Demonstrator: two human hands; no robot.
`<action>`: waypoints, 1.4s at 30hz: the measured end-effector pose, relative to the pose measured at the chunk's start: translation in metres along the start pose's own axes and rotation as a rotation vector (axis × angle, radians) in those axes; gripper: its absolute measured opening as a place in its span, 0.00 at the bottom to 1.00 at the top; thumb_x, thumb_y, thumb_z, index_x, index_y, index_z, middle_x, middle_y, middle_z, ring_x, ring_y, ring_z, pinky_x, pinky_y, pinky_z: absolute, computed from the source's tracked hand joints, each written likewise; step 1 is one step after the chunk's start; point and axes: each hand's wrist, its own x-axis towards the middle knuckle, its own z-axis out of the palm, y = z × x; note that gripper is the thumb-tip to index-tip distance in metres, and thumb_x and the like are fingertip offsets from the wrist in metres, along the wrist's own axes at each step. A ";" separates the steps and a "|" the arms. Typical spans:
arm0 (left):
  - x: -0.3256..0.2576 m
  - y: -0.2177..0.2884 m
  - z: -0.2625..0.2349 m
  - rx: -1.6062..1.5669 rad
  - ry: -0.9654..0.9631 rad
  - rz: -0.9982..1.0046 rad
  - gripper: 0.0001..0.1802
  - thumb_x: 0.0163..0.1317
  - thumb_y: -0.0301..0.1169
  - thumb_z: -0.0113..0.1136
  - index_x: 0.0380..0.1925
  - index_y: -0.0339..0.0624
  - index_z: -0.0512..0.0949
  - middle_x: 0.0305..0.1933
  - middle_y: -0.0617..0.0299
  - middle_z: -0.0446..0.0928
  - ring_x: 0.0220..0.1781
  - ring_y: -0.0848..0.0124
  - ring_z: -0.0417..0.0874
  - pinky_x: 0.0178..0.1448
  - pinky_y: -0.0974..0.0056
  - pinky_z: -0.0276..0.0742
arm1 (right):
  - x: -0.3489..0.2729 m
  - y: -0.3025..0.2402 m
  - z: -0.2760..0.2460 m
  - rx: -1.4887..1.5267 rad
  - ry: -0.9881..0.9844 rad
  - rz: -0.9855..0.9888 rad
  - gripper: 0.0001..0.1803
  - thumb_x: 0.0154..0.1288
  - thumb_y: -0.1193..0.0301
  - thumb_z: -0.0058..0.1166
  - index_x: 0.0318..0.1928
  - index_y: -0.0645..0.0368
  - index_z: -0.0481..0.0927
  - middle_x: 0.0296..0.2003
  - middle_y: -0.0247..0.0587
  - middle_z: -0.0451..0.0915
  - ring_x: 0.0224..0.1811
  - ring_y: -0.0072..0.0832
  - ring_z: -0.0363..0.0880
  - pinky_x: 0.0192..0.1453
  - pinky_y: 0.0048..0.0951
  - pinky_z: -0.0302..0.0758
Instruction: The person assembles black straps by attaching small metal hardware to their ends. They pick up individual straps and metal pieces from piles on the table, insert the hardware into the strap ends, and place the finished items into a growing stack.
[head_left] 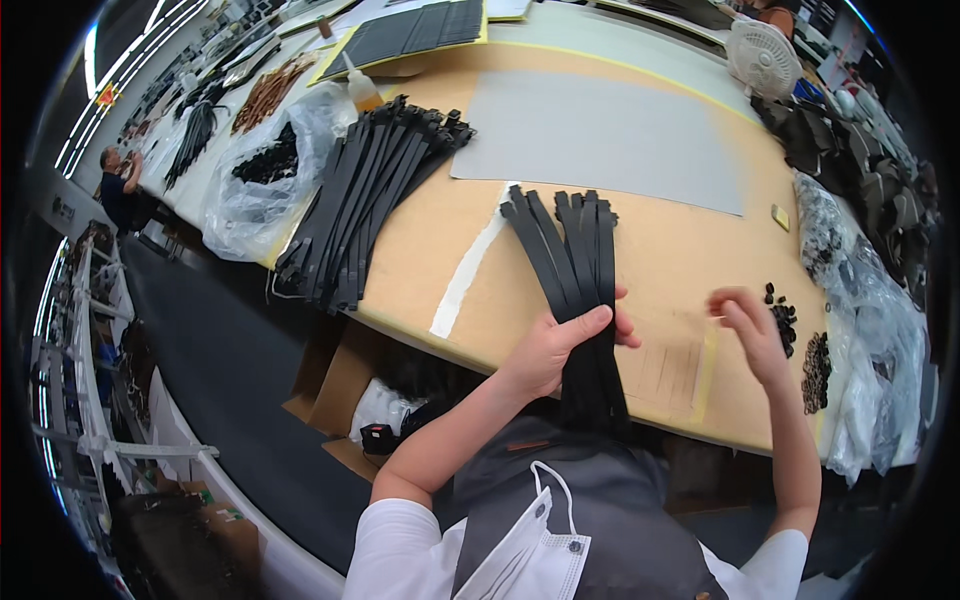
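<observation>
My left hand (pixel 562 345) is closed around a fanned bundle of black straps (pixel 578 250), thumb across the front. The straps' upper ends spread over the tan table, and their lower ends hang past its front edge toward my apron. To the right, my right hand (pixel 752 325) hovers over the table with fingers bent and apart, slightly blurred, nothing visible in them. Close to it lie small black pieces (pixel 783 322) and a pile of small dark rings or buckles (pixel 816 372), too small to make out exactly.
A large pile of black straps (pixel 365 200) lies at the table's left, beside a plastic bag (pixel 275 175) of black parts and a glue bottle (pixel 362 90). A grey sheet (pixel 600 135) covers the far middle. Plastic bags (pixel 870 350) line the right edge. An open carton (pixel 335 400) stands below.
</observation>
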 end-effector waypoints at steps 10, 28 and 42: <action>0.044 0.032 0.029 0.275 0.202 0.510 0.21 0.81 0.32 0.54 0.67 0.34 0.68 0.49 0.56 0.83 0.56 0.66 0.85 0.62 0.60 0.82 | 0.087 -0.107 0.098 0.122 -0.556 -0.038 0.31 0.68 0.49 0.69 0.54 0.67 0.83 0.41 0.42 0.86 0.43 0.26 0.84 0.49 0.29 0.80; 0.059 0.006 0.009 0.383 -0.048 -0.418 0.18 0.79 0.39 0.59 0.55 0.34 0.80 0.53 0.54 0.85 0.53 0.65 0.88 0.60 0.59 0.83 | 0.144 -0.013 0.014 0.022 -0.918 0.605 0.17 0.73 0.62 0.67 0.48 0.63 0.81 0.36 0.37 0.86 0.35 0.25 0.88 0.42 0.28 0.86; 0.102 0.043 -0.063 2.256 -0.214 0.235 0.46 0.71 0.64 0.54 0.76 0.40 0.65 0.83 0.44 0.57 0.86 0.47 0.54 0.86 0.45 0.48 | 0.147 -0.006 -0.004 -0.020 -0.986 0.706 0.19 0.72 0.61 0.68 0.46 0.66 0.81 0.35 0.38 0.85 0.36 0.26 0.88 0.44 0.31 0.89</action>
